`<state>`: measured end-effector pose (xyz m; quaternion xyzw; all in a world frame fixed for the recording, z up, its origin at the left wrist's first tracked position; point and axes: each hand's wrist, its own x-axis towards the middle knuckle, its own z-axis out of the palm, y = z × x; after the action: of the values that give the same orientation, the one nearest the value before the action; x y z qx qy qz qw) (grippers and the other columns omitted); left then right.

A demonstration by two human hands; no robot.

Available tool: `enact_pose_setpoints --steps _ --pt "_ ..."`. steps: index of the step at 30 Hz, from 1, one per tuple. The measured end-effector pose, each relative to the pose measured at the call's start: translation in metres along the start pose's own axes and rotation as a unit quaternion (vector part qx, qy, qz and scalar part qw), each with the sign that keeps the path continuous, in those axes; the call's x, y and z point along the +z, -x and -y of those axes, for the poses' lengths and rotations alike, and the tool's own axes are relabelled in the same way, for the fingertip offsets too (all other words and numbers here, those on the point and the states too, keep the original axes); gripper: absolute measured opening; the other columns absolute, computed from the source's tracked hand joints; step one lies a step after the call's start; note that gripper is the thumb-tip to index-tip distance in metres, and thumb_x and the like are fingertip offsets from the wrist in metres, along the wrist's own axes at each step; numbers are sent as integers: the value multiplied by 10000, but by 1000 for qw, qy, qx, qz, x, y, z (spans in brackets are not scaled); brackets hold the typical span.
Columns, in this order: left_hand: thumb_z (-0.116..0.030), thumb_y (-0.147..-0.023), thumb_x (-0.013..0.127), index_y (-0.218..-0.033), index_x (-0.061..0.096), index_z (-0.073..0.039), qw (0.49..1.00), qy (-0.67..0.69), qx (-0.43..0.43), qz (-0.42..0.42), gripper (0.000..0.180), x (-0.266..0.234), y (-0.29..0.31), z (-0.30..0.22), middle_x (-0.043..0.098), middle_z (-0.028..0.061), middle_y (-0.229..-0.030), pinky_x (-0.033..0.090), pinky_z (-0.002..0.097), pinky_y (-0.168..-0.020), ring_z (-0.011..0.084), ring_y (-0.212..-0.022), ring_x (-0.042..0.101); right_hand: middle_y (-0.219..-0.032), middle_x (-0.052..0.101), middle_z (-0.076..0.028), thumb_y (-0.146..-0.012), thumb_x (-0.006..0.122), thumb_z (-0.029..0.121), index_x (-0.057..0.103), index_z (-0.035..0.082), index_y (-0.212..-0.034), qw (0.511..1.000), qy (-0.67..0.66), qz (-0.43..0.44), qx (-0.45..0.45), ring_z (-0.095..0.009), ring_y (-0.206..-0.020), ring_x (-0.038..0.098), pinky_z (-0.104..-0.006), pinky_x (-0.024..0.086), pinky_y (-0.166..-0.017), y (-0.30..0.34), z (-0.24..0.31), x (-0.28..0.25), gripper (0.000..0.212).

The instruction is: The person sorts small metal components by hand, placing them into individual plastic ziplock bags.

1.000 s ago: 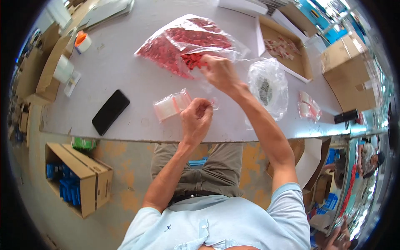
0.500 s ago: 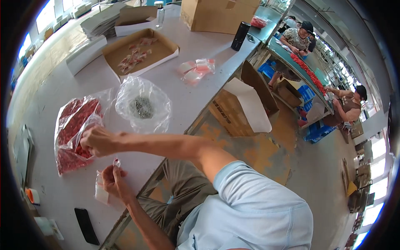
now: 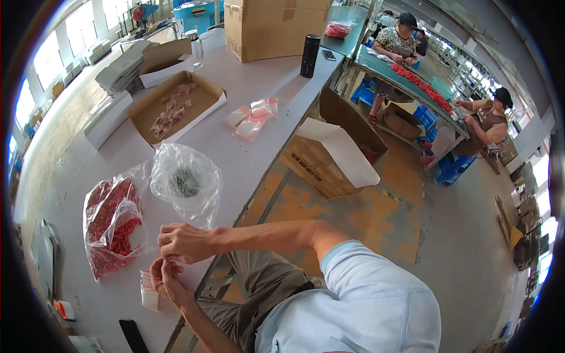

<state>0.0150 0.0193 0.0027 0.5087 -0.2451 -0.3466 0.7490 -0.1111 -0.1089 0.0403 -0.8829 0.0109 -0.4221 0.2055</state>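
My right hand [image 3: 186, 242] is closed, its fingertips meeting those of my left hand [image 3: 167, 279] over the near edge of the table. My left fingers pinch a small clear plastic bag, mostly hidden between the two hands now. Whatever my right fingers hold is too small and covered to make out. Beside my left hand lies a stack of small clear bags [image 3: 150, 299]. A large clear bag of small red pieces [image 3: 112, 226] lies open to the left of my hands. Just beyond them sits a clear bag with small metal parts [image 3: 185, 183].
A shallow cardboard tray [image 3: 203, 105] holds several small filled packets. More red-edged packets [image 3: 252, 119] lie nearby. A black phone [image 3: 134, 336] rests close to me, a black bottle [image 3: 310, 56] farther off. An open carton [image 3: 329, 159] stands right of the table. Co-workers sit at another bench [image 3: 412, 73].
My right hand has left the bag of red pieces and come right and nearer to meet my left hand. The whole view has shifted a little.
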Motion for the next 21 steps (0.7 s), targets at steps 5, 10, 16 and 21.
enact_pose_setpoints --steps 5,10,16,21 --pt "-54 -976 650 -1036 650 -15 997 -50 57 25 72 21 10 -3 664 44 -857 490 212 -607 92 -670 599 -910 700 -124 -862 745 93 675 12 -881 983 -106 21 151 -353 -832 685 -437 542 -721 10 12 -22 108" --pt "38 -939 622 -1018 664 1 955 -235 167 67 96 49 23 -7 668 46 -848 508 256 -603 105 -707 623 -743 674 -166 -832 759 108 619 -10 -825 967 -64 35 243 -384 -696 689 -477 513 -636 17 18 -44 184" --pt "32 -857 652 -870 656 25 915 -363 154 88 14 61 15 -23 675 73 -738 494 294 -518 129 -567 604 -743 680 -213 -757 723 113 644 -1 -811 966 132 17 223 -443 -751 684 -502 526 -654 21 43 -62 149" --pt "8 -835 582 -864 627 37 945 -290 107 104 62 75 31 -37 630 96 -709 485 271 -436 140 -543 594 -736 691 -210 -736 732 136 707 -5 -797 962 29 8 271 -407 -750 703 -481 544 -686 33 55 -88 156"
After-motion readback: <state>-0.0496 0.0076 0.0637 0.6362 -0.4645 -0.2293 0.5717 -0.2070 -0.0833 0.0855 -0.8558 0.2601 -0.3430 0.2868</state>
